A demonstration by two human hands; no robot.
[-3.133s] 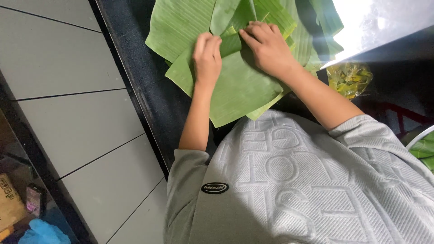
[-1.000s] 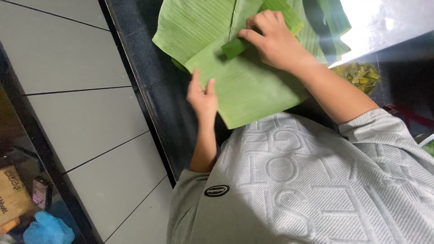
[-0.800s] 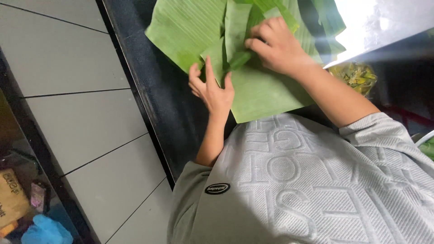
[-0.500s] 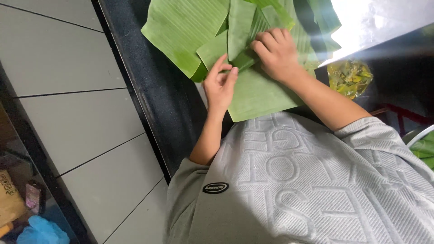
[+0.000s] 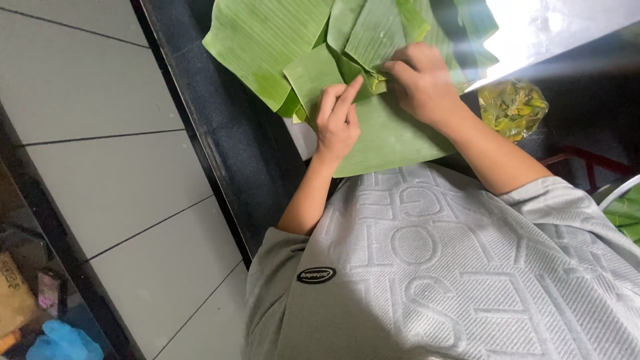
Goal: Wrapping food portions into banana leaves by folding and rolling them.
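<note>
The left hand [image 5: 337, 123] lies flat, fingers [image 5: 347, 93] extended and open, pressing a folded banana leaf [image 5: 383, 40]. The right hand [image 5: 420, 83] curls its fingers over the fold's edge, pinning it. Beneath spreads a larger leaf [image 5: 267, 40] on the dark worktop [image 5: 227, 153].

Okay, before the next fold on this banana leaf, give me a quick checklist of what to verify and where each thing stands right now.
1. Left hand flat on the banana leaf, pinning it: ok.
2. Right hand gripping the folded flap at the crease: ok.
3. Leaf fully supported by the dark counter: not ok, its near edge overhangs toward the grey shirt.
4. Filling tucked inside the fold: cannot tell, hidden.
5. Spare leaves behind, clear of the fold: ok.
6. Bag of green bits out of the way: ok.
</note>
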